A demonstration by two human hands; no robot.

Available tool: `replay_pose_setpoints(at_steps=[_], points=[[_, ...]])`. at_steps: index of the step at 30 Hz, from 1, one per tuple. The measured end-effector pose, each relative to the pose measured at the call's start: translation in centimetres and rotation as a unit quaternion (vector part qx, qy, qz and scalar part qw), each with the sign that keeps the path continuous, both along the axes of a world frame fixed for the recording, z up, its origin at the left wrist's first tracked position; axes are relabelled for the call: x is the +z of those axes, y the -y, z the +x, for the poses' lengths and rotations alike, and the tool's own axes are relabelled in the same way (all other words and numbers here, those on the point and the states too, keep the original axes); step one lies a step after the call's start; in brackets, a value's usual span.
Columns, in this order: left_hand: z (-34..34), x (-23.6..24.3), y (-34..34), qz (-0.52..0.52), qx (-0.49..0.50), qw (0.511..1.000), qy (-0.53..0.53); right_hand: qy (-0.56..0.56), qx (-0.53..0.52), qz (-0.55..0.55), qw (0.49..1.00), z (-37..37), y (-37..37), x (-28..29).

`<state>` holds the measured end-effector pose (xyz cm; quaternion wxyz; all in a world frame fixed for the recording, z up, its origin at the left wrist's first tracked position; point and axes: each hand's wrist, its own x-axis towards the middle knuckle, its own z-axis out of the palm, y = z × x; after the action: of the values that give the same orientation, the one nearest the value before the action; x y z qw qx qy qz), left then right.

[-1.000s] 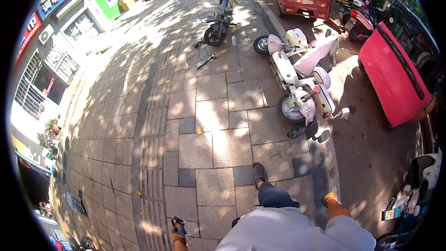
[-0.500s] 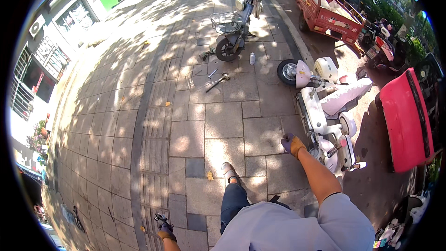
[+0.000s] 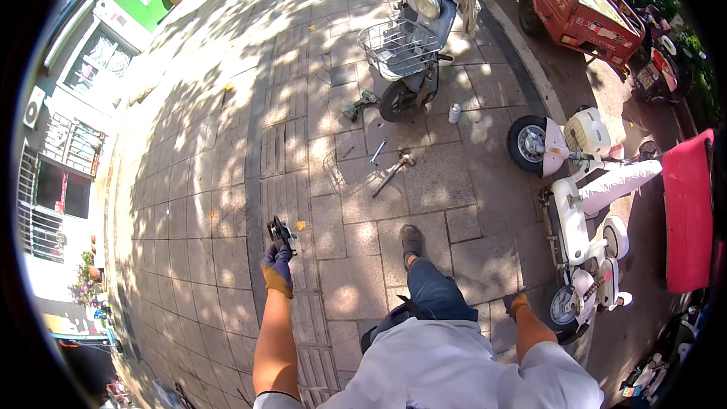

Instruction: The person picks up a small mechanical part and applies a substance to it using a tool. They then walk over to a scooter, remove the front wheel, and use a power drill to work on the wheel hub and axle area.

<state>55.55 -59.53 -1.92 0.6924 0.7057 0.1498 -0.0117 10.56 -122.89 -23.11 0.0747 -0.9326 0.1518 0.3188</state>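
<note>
My left hand (image 3: 277,266), in a purple and orange work glove, is held out at the left over the ribbed paving strip. It is closed on a small black metal part (image 3: 281,234) with a paler piece showing at its side; its exact kind is too small to make out. My right hand (image 3: 518,304), gloved alike, hangs by my right side with its fingers curled and nothing visible in them. Nearest to it is a white and pink scooter (image 3: 572,208) lying on its side. Ahead stands a grey electric bike (image 3: 437,30) with a wire basket (image 3: 401,49).
On the paving before the bike lie a wrench (image 3: 379,151), a long-handled hammer-like tool (image 3: 394,174) and a green tool (image 3: 360,104). A white spray can (image 3: 454,113) stands upright. A red cargo tricycle (image 3: 579,11) and a red panel (image 3: 687,212) are at the right.
I have stepped forward, and the bike and tools are closer. My left hand has come up and forward with the black part. My right hand has dropped back to my side.
</note>
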Motion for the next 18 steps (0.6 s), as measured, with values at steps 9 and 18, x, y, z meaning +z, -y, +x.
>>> replay_pose_setpoints(at_steps=[9, 18], points=[[32.6, -4.2, 13.9, 0.194, -0.195, 0.961, -0.03, 0.208, -0.494, 0.482, 0.694, 52.6, -11.1, 15.6], [45.9, -11.6, 28.1, 0.221, -0.564, 0.795, -0.031, 0.221, -0.612, 0.598, 0.468, 73.3, -23.1, 13.0]])
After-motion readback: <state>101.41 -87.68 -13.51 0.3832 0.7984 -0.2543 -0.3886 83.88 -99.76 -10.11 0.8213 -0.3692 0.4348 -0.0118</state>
